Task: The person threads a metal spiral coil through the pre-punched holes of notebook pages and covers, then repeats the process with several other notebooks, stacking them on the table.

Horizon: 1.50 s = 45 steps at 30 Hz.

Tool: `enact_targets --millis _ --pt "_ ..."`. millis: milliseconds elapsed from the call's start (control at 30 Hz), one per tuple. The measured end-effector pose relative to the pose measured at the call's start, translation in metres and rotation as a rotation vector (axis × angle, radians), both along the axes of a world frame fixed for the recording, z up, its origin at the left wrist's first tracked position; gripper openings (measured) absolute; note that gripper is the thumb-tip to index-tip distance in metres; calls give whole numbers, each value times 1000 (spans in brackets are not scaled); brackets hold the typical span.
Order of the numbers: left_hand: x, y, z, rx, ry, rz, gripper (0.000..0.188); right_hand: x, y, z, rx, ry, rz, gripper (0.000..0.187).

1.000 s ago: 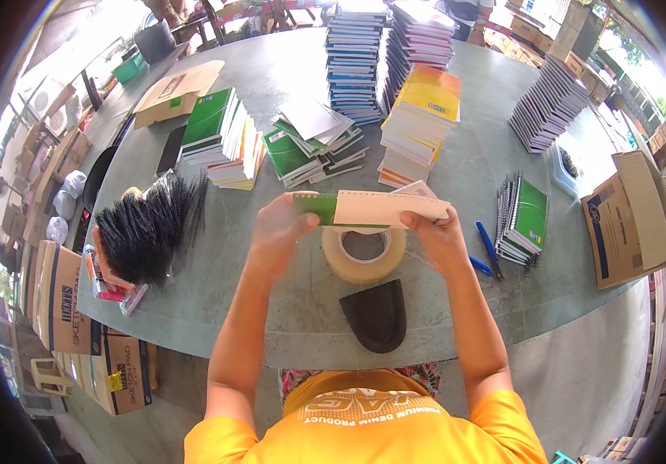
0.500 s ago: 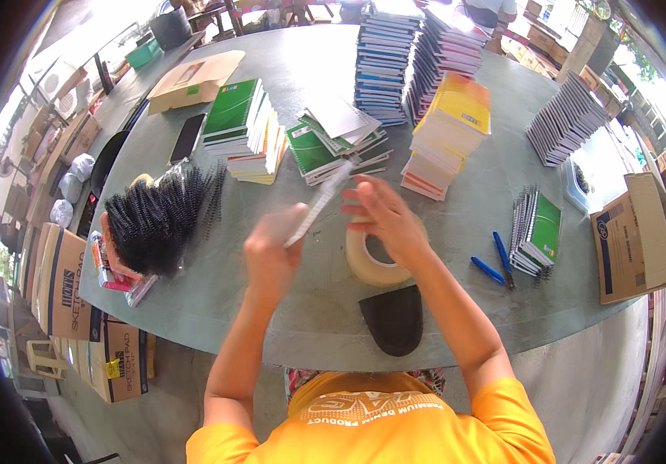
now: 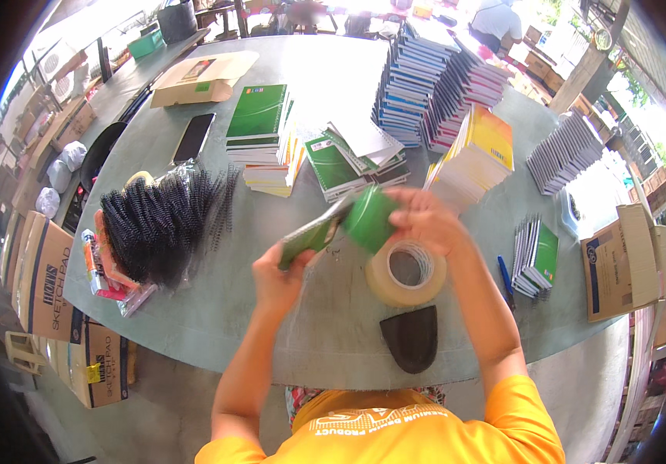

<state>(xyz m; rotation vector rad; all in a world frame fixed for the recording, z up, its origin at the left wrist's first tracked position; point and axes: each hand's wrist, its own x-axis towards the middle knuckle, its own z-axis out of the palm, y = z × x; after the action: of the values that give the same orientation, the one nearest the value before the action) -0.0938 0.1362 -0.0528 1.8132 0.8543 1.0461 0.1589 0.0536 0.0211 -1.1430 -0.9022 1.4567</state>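
Above the near middle of the table, my left hand (image 3: 280,277) is closed on the near end of a green spiral notebook (image 3: 308,240) held at a tilt. My right hand (image 3: 429,223) is closed on the notebook's green cover (image 3: 370,219), which bends away from the pages; this area is smeared by motion. Just below my right hand lies a big roll of clear tape (image 3: 383,290). A dark rounded pad (image 3: 412,340) sits nearer the front edge. Beyond the hands is a loose pile of green notebooks (image 3: 333,166) with white sheets on top.
Stacked green notebooks (image 3: 258,112), yellow notebooks (image 3: 483,147) and tall notebook piles (image 3: 412,85) stand farther back. Black spiral coils (image 3: 155,228) lie at left, near a phone (image 3: 194,138). At right are blue-handled pliers (image 3: 505,274), a small notebook stack (image 3: 535,255) and an open carton (image 3: 619,263).
The notebook, seen nearly edge-on before, now shows its green cover. My right hand has closed on that cover and bent it out to the right. The whole view has shifted slightly.
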Motion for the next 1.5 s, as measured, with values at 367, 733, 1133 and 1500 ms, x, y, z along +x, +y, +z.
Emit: enact_targets --millis 367,733,1133,1500 --pt "-5 5 8 -451 -292 -43 21 38 124 -34 -33 -1808 -624 45" --pt "27 -19 8 -441 -455 -259 20 -9 -45 -13 117 -264 -200 46" --pt "114 -40 23 -423 -226 -499 29 23 -104 -52 312 -50 -603 32" --pt "118 -48 38 -301 -88 -459 35 -3 -87 -40 218 -351 -784 26"
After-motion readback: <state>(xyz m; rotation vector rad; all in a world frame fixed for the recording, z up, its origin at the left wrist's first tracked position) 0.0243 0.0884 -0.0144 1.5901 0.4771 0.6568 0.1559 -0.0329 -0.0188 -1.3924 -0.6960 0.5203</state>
